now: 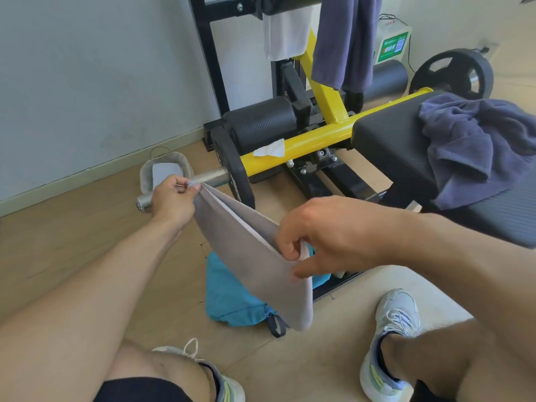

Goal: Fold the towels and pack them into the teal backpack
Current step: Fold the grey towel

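A person stretches a folded grey towel (255, 256) across the centre of the frame, the left hand (171, 198) pinching its upper corner, the right hand (327, 230) with fingers (285, 248) curled round its lower edge. Below the towel the teal backpack (229, 294) lies on the wooden floor (72, 236), its inside hidden. A yellow weight machine (304, 140) crowds the upper centre, dark blue towels hanging from it (345, 39) and heaped on its black pad (475, 146) at right. Open floor lies at left; two shoes (391, 329) sit at the bottom.
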A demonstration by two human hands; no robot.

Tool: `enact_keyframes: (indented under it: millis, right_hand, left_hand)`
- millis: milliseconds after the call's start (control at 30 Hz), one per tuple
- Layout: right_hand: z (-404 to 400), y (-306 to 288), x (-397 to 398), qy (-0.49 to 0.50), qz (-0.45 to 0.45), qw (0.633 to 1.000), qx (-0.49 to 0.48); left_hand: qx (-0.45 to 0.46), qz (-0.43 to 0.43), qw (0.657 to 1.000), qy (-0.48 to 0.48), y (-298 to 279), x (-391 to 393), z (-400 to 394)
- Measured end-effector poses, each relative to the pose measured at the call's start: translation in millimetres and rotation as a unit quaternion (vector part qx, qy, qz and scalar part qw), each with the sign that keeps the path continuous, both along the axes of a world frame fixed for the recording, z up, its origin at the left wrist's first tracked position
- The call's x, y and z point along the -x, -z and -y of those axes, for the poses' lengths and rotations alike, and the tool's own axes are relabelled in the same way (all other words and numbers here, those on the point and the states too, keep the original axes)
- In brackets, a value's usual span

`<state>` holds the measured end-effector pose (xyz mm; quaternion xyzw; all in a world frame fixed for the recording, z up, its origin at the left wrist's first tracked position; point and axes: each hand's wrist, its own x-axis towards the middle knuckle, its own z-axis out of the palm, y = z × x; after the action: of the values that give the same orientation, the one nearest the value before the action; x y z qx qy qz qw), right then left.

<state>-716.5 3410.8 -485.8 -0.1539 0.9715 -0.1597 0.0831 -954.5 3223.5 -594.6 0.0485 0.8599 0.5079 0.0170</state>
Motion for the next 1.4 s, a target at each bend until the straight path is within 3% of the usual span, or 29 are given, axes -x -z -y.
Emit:
enact_keyframes:
  millis: [133,267,400,500,567,633,733,800,900,1167,1300,1400]
  right_hand:
    - [-32.7,-3.5,8.9,0.164,-0.056,0.981,0.084]
    - [-67.6,6.4,19.3,0.356,-0.135,0.912,0.153]
    - [-90.1,15.7,19.5,0.438,-0.068,0.884,0.152]
    - [-95.4,19.3,17.2,0.417,0.028,0.905,0.082]
    - [-96.3,22.3,15.5,0.376,0.075,0.919,0.092]
    - [-98.7,23.0,12.1,0.341,0.131,0.911,0.190]
    - [-101.7,19.4,8.0,0.298,0.202,0.860,0.361]
    - [-103.8,22.5,8.5,0.330,0.208,0.831,0.397]
    - [-102.7,33.9,12.2,0.379,0.221,0.831,0.342]
    - [-94.8,36.7,22.5,0.460,0.168,0.812,0.318]
    - [-88.8,34.4,21.1,0.450,0.178,0.830,0.276]
    - [-74.0,26.6,19.2,0.389,0.181,0.861,0.273]
  left_hand:
    - [-0.030,0.026,0.999,0.006,0.7,6.9,9.1]
    - [-0.064,0.023,0.993,0.091,-9.3,-3.7,2.9]
    - [-0.088,0.035,0.983,0.158,-17.2,-15.3,-2.0]
    - [-0.139,0.084,0.967,0.196,-26.1,-18.3,-3.3]
    - [-0.178,0.113,0.957,0.199,-30.8,-17.7,-3.8]
    - [-0.174,0.117,0.962,0.175,-32.5,-16.1,-3.2]
    - [-0.121,0.115,0.977,0.131,-28.8,-12.9,-1.3]
    - [-0.085,0.122,0.981,0.124,-24.1,-12.4,-1.6]
    - [-0.043,0.129,0.983,0.125,-19.6,-13.6,-3.7]
    - [-0.077,0.170,0.979,0.077,-19.1,-15.7,-7.0]
    - [-0.112,0.186,0.973,0.075,-24.3,-25.5,-11.4]
    - [-0.104,0.186,0.973,0.083,-29.3,-35.1,-17.6]
